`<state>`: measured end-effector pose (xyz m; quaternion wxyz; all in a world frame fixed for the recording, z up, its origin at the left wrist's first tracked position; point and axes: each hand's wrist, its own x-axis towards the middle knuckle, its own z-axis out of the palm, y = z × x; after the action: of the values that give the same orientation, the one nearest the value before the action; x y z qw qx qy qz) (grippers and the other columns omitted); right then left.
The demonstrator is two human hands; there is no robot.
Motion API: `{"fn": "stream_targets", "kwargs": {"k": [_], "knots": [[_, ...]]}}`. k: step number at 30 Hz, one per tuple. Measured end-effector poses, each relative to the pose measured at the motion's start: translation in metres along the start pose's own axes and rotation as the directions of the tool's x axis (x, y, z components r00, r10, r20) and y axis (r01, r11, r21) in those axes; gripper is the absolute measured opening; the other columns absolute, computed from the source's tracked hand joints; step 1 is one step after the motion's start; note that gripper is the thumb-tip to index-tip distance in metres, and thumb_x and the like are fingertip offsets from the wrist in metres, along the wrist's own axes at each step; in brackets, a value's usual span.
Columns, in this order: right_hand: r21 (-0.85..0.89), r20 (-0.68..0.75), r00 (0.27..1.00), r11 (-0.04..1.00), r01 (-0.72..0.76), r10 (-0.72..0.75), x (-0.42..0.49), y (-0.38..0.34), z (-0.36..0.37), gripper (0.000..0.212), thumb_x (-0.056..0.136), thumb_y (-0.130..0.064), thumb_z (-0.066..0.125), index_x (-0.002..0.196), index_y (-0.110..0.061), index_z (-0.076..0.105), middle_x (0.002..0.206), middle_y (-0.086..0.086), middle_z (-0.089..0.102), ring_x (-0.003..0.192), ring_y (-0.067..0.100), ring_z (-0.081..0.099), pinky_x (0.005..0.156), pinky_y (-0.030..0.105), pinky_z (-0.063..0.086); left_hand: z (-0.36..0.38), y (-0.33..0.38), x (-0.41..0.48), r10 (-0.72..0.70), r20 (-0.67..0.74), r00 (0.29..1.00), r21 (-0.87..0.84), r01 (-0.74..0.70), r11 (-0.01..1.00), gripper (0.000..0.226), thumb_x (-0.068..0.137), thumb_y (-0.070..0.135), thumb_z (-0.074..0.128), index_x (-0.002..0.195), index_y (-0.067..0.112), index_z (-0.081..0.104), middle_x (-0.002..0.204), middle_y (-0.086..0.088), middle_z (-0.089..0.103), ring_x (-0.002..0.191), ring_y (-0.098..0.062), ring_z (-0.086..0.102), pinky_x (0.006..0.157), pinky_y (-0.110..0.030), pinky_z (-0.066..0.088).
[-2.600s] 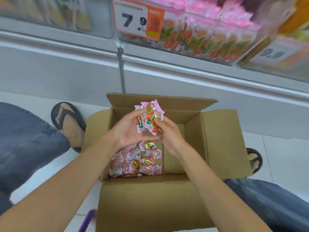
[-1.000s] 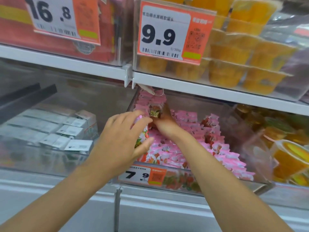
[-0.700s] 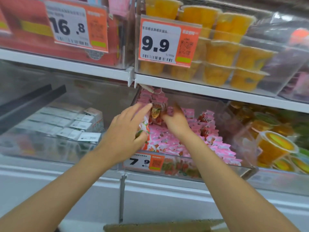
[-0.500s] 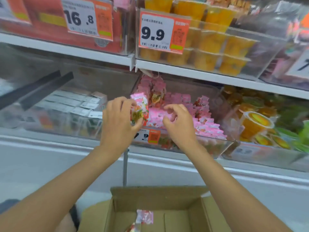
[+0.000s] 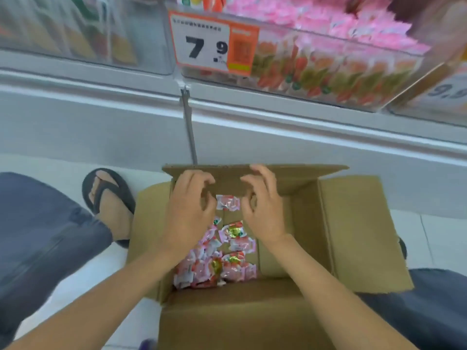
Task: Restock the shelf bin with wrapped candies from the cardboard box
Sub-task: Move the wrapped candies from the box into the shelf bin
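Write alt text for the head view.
The left hand and right hand hover empty and loosely curled over an open cardboard box of pink wrapped candies. Above, a shelf bin of similar candies carries a 7.9 price tag.

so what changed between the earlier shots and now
Both hands dropped from the shelf bin to the cardboard box. The left hand let go of its handful; it and the right hand now hover empty over the candies left inside. Box, bin and 7.9 price tag stayed put.
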<state>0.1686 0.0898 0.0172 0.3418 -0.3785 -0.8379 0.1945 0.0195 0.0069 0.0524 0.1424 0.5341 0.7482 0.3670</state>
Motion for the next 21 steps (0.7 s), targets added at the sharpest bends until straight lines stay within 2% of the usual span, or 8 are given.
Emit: {"fn": "stream_targets", "kwargs": {"k": [4,7,10,13,15,16,18,21], "knots": [[-0.024,0.21,0.971,0.993,-0.114,0.117,-0.044,0.045,0.025,0.031,0.085,0.003,0.053,0.11,-0.011,0.065,0.123,0.006,0.058,0.094,0.014,0.061,0.079,0.028,0.055,0.022,-0.026,-0.01,-0.073,0.212,0.975,0.019,0.07,0.997,0.024,0.088,0.005,0.06,0.106,0.02,0.058,0.103,0.01,0.052,0.09,-0.006,0.053,0.078,-0.022,0.046],[-0.139,0.575,0.732,0.925,-0.354,0.366,-0.067,0.087,0.064,0.04,0.094,-0.001,0.049,0.132,-0.012,0.059,0.135,0.007,0.059,0.124,0.022,0.054,0.107,0.041,0.044,0.042,-0.056,-0.021,-0.25,0.397,0.883,0.01,0.269,0.963,0.033,0.09,0.003,0.063,0.106,0.03,0.053,0.104,0.01,0.054,0.093,-0.003,0.056,0.086,-0.02,0.048],[-0.315,0.711,0.57,0.911,-0.267,0.413,-0.088,0.11,0.1,0.061,0.096,-0.014,0.054,0.152,-0.012,0.031,0.154,0.008,0.035,0.144,0.026,0.026,0.12,0.04,0.021,0.057,-0.072,-0.034,-0.394,0.475,0.786,-0.076,0.483,0.872,0.028,0.089,0.001,0.065,0.11,0.019,0.06,0.104,0.003,0.059,0.092,-0.005,0.059,0.081,-0.011,0.045],[-0.417,0.704,0.57,0.896,-0.151,0.424,-0.104,0.119,0.118,0.044,0.091,-0.022,0.061,0.134,-0.012,0.053,0.138,0.009,0.047,0.13,0.027,0.038,0.112,0.039,0.029,0.065,-0.085,-0.045,-0.502,0.49,0.713,-0.119,0.625,0.771,0.024,0.09,-0.002,0.063,0.109,0.014,0.061,0.104,-0.002,0.061,0.096,-0.013,0.06,0.089,-0.025,0.048],[-0.317,0.653,0.563,0.858,-0.403,0.506,-0.097,0.114,0.11,0.021,0.094,-0.027,0.06,0.106,-0.011,0.065,0.109,0.009,0.062,0.101,0.024,0.057,0.093,0.04,0.045,0.067,-0.087,-0.048,-0.546,0.488,0.682,-0.123,0.672,0.73,0.023,0.092,0.007,0.065,0.113,0.014,0.061,0.109,0.0,0.061,0.106,-0.017,0.059,0.093,-0.029,0.049],[-0.184,0.632,0.513,0.755,-0.629,0.581,-0.087,0.105,0.101,0.019,0.096,-0.029,0.06,0.093,-0.011,0.065,0.091,0.007,0.064,0.084,0.02,0.059,0.08,0.038,0.049,0.068,-0.085,-0.047,-0.563,0.501,0.658,-0.137,0.702,0.699,0.025,0.092,0.014,0.066,0.117,0.016,0.059,0.112,0.001,0.06,0.109,-0.015,0.058,0.092,-0.026,0.048],[0.093,0.731,0.375,0.461,-0.882,0.57,-0.071,0.088,0.081,0.018,0.097,-0.031,0.06,0.087,-0.016,0.065,0.084,-0.001,0.064,0.076,0.011,0.059,0.076,0.031,0.048,0.073,-0.077,-0.043,-0.571,0.609,0.55,-0.187,0.8,0.57,0.036,0.091,0.034,0.068,0.123,0.023,0.055,0.122,0.005,0.058,0.115,-0.011,0.055,0.097,-0.024,0.044],[0.103,0.902,0.255,0.4,-0.911,0.349,-0.068,0.08,0.059,0.027,0.098,-0.035,0.054,0.121,-0.024,0.064,0.117,-0.011,0.064,0.106,0.002,0.058,0.098,0.022,0.043,0.085,-0.066,-0.043,-0.517,0.789,0.331,-0.252,0.943,0.219,0.034,0.096,0.035,0.061,0.126,0.021,0.058,0.129,0.0,0.063,0.121,-0.015,0.057,0.108,-0.036,0.042]]}}
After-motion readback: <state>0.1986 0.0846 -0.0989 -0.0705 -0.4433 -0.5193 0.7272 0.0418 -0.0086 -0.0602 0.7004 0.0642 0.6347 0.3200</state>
